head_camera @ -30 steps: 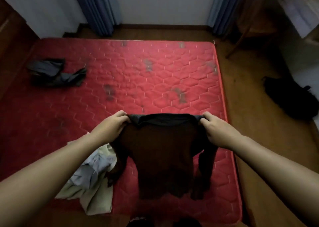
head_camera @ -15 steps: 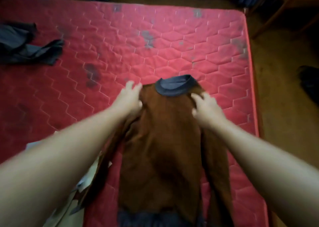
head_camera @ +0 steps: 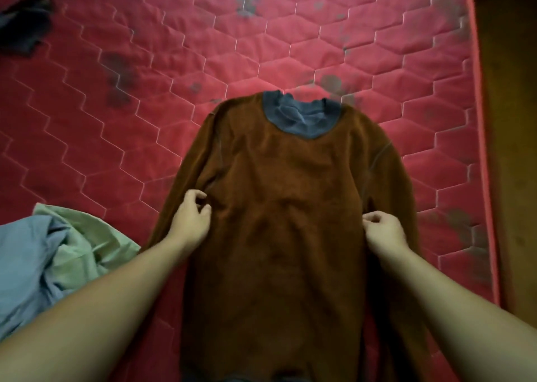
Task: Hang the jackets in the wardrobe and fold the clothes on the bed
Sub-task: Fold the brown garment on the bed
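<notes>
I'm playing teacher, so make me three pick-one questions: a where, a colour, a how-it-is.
1. Where is the pale clothes pile? A. left of the brown sweater B. on top of it C. on the floor
2. What colour is the sweater's collar? A. yellow B. grey-blue C. white
3. How is the sweater lying? A. balled up B. spread flat on the mattress C. hanging up
Answers: A, it sits beside the sleeve on the left; B, a grey-blue band rings the neck; B, its body lies unfolded.

Red mattress (head_camera: pixel 290 47): hexagon quilting, grey worn blotches scattered across the top and right side, piped edge on the right. Brown wooden floor (head_camera: pixel 511 120) just beside that edge.
</notes>
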`<state>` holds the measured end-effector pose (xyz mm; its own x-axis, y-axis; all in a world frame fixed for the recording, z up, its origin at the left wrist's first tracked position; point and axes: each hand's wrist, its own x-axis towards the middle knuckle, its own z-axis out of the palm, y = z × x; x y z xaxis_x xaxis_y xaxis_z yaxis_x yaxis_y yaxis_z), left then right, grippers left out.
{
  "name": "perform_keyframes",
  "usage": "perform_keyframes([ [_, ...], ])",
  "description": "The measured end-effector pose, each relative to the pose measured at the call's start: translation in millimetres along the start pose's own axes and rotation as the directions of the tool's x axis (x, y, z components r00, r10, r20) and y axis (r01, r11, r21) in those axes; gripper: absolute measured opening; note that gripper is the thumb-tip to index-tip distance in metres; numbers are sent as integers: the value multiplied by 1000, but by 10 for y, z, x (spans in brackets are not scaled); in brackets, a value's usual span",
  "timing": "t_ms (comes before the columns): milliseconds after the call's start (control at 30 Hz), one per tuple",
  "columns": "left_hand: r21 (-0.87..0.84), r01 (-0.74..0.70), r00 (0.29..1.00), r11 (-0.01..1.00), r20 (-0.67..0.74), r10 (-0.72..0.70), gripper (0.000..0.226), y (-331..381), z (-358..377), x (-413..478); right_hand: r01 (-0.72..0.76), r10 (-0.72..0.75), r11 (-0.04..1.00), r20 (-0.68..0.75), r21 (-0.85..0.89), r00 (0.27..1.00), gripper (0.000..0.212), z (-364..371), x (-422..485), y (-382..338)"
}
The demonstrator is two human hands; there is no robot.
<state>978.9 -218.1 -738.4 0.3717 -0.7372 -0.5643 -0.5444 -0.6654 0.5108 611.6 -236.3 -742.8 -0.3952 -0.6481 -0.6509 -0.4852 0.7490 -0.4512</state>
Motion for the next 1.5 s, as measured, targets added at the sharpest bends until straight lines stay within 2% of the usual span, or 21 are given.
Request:
perform_keyframes([
  [100, -174, 102, 993, 980, -48, -112, 25, 68, 59, 112, 2, 2, 999, 84, -45, 996, 44, 92, 10, -126],
  [167, -279, 214, 976, 936, 20, -218, 30, 76, 99, 166, -9, 17, 998, 138, -57, 990, 48, 168, 6, -173],
  [233, -307, 252, 968, 918, 64, -245, 28, 90, 118, 159, -27, 24, 1000, 128, 14, 992, 39, 245, -8, -170],
  [333, -345, 165, 986, 924, 59, -154, 31, 91, 100, 144, -58, 57, 958, 10, 281, 998, 20, 340, -19, -177],
  [400, -373, 107, 993, 922, 83, -82, 47, 103, 68, 137, -114, 137, 860, -10, 497, 991, 23, 307, -5, -230],
  [467, -361, 61, 997, 931, 69, -38, 50, 110, 6, 142, -212, 232, 691, 66, 691, 971, 25, 195, 69, -260],
  [533, -343, 38, 999, 939, 26, -30, 48, 67, -99, 181, -257, 285, 564, 107, 785, 952, 23, 6, 162, -261],
  [600, -277, -4, 998, 961, -53, -12, 47, -29, -210, 238, -238, 296, 528, 86, 815, 951, 24, -196, 240, -231],
  [700, -58, -91, 988, 994, -128, 83, 49, -119, -281, 265, -166, 283, 601, -14, 782, 959, 23, -375, 325, -145],
  [767, -38, -94, 991, 995, -99, 90, 54, -133, -247, 282, -136, 225, 644, -16, 753, 974, 25, -394, 336, -118],
  [867, -140, -69, 996, 988, -61, 61, 54, -115, -206, 273, -149, 92, 637, 117, 757, 989, 63, -386, 283, -86],
  [900, -189, -49, 997, 981, -61, 38, 51, -123, -197, 295, -161, 43, 636, 173, 755, 984, 66, -402, 264, -79],
  [967, -322, -2, 998, 947, -53, -16, 47, -112, -185, 313, -193, -69, 631, 302, 752, 951, 56, -466, 231, -92],
  [1033, -392, 13, 996, 920, -81, -48, 44, -82, -188, 334, -202, -116, 636, 350, 745, 929, 49, -517, 258, -112],
  [1167, -226, -73, 969, 971, -247, 16, 35, -51, -259, 352, -36, 11, 691, 39, 722, 999, 44, -485, 445, -169],
  [1233, -95, -103, 981, 990, -177, 85, 45, -89, -241, 308, 35, -15, 713, -34, 701, 999, 52, -430, 475, -165],
  [1267, -80, -94, 989, 992, -121, 84, 56, -149, -210, 267, 39, -33, 714, -23, 699, 999, 64, -402, 446, -136],
  [1333, -142, -50, 999, 989, -14, 49, 78, -281, -149, 99, 6, -36, 693, 26, 721, 999, 94, -349, 347, 16],
  [1400, -217, -26, 998, 976, 42, 36, 93, -468, -65, -110, -54, 5, 733, 74, 678, 997, 105, -267, 208, 250],
  [1433, -248, -15, 999, 969, 44, 27, 97, -576, -29, -218, -80, 30, 761, 88, 644, 996, 97, -218, 114, 374],
  [1500, -288, 25, 998, 957, 59, -9, 96, -780, 40, -459, -180, 104, 746, 154, 642, 982, 58, -123, -82, 558],
])
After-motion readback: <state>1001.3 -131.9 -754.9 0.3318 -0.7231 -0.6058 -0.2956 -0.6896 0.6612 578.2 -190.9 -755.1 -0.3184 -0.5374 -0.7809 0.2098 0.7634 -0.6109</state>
